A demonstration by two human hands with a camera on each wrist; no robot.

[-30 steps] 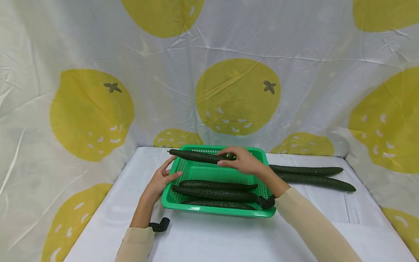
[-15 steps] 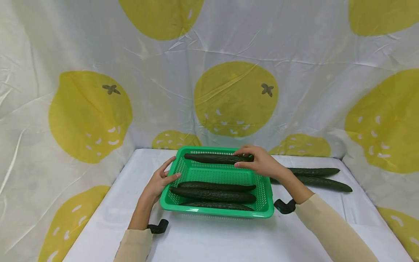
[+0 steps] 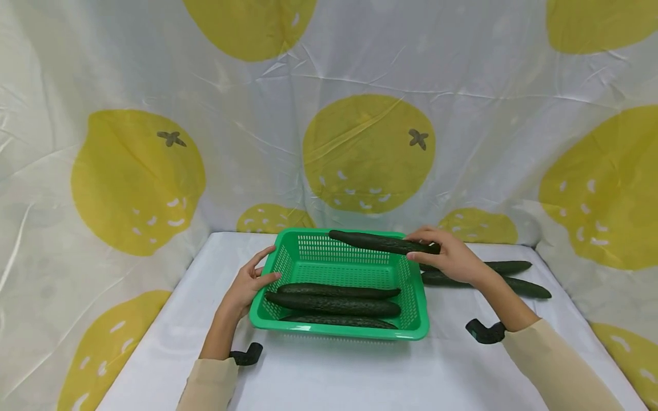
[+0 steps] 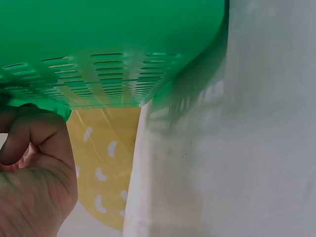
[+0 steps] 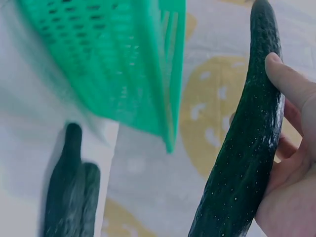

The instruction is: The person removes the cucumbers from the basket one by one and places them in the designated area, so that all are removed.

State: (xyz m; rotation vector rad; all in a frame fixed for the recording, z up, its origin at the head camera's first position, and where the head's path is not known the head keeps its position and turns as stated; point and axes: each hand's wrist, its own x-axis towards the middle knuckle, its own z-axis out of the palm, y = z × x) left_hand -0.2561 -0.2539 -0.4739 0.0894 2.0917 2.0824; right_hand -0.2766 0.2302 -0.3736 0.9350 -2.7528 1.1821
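Observation:
My right hand (image 3: pixel 447 257) grips a dark green cucumber (image 3: pixel 377 242) near its right end and holds it over the back right rim of a green plastic basket (image 3: pixel 418 308). In the right wrist view the thumb and fingers wrap round this cucumber (image 5: pixel 242 143). My left hand (image 3: pixel 251 285) holds the basket's left rim, thumb over the edge. From the left wrist view its curled fingers (image 4: pixel 39 131) show under the basket's rim. Inside the basket, several cucumbers (image 3: pixel 334 304) lie side by side along the front.
Two more cucumbers (image 3: pixel 529 287) lie on the white tablecloth (image 3: pixel 462 365) right of the basket, partly behind my right hand and forearm. A white curtain (image 3: pixel 247 142) printed with yellow fruit hangs close behind and at both sides.
My right hand has carried the cucumber rightward from over the basket's back left to its back right rim. The left hand and the basket stay almost in place.

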